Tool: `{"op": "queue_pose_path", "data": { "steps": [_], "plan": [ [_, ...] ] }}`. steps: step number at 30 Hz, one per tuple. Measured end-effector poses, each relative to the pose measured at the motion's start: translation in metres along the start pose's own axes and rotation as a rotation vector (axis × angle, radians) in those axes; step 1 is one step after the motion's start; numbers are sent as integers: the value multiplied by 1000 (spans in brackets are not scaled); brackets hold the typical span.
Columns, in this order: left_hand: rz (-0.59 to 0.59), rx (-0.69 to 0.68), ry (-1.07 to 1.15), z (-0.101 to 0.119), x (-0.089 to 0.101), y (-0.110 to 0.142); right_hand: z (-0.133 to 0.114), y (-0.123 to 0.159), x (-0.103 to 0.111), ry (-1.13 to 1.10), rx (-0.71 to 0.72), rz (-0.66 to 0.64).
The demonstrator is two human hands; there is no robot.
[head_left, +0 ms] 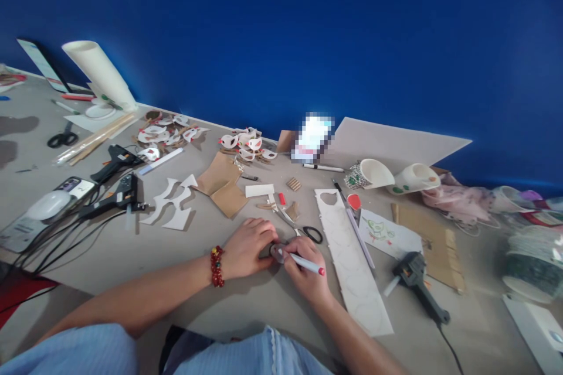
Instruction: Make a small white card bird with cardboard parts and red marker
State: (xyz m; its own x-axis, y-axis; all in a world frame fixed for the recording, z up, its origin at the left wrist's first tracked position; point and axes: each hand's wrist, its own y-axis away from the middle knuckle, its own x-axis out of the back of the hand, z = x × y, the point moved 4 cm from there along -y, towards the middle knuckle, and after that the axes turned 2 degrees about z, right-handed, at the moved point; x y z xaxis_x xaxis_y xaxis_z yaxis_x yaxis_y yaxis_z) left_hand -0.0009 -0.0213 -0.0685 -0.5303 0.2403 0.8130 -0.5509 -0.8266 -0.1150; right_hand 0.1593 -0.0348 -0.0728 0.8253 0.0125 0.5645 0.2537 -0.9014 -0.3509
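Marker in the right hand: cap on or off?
Probably off: a red cap lies loose on the table, matching the red end of the marker. Its tip is unclear.

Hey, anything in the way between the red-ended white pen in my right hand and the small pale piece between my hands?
Nothing visible: the red-ended white pen in your right hand points toward the small pale piece by your left hand. Black-handled scissors lie beyond.

I see black-handled metal scissors [311, 228] beyond my right hand [309, 281]. A long, white paper strip [358, 281] lies rightward.
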Motion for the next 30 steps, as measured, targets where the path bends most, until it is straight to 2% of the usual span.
{"op": "queue_pose_path", "data": {
  "steps": [30],
  "plan": [
    [7, -5, 11, 0, 0, 0, 1, 0, 0, -19, 35, 8]
  ]
}}
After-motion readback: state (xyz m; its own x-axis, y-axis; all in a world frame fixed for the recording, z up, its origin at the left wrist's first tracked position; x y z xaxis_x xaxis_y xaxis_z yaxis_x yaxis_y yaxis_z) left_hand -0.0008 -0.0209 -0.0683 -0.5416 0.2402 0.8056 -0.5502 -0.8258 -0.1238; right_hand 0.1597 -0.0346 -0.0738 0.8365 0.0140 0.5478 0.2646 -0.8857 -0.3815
